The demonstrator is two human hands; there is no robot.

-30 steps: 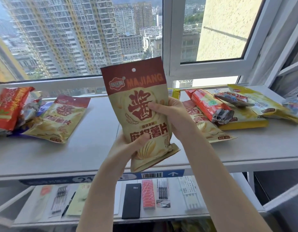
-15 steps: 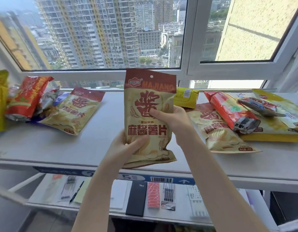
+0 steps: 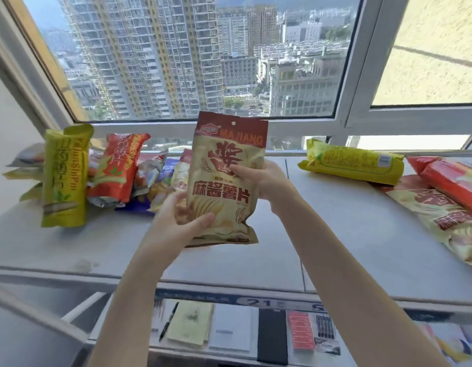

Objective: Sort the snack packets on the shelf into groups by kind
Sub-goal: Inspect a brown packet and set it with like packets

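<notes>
The chip bag (image 3: 225, 181), tan with a dark red top band, is held upright in the air above the middle of the shelf (image 3: 335, 234), touching nothing but the hands. The left hand (image 3: 182, 221) grips its lower left corner, thumb across the front and fingers curled behind. The right hand (image 3: 258, 178) pinches its right edge at mid height, thumb on the front.

To place it well, I judge the bag should go to its own kind. A matching chip bag (image 3: 446, 221) lies flat at the right end of the shelf, partly under a red packet (image 3: 457, 184), and another seems to sit half hidden in the left pile (image 3: 118, 176). Picking one spot for all of them matters more than speed. Laying the bag flat, label up, beside its match would keep the group easy to read, and a light grip should spare the chips inside.

No bins or trays stand on the shelf; packets lie loose. A yellow packet (image 3: 64, 176) leans at the left, and a second yellow packet (image 3: 354, 165) lies near the window (image 3: 203, 54).
</notes>
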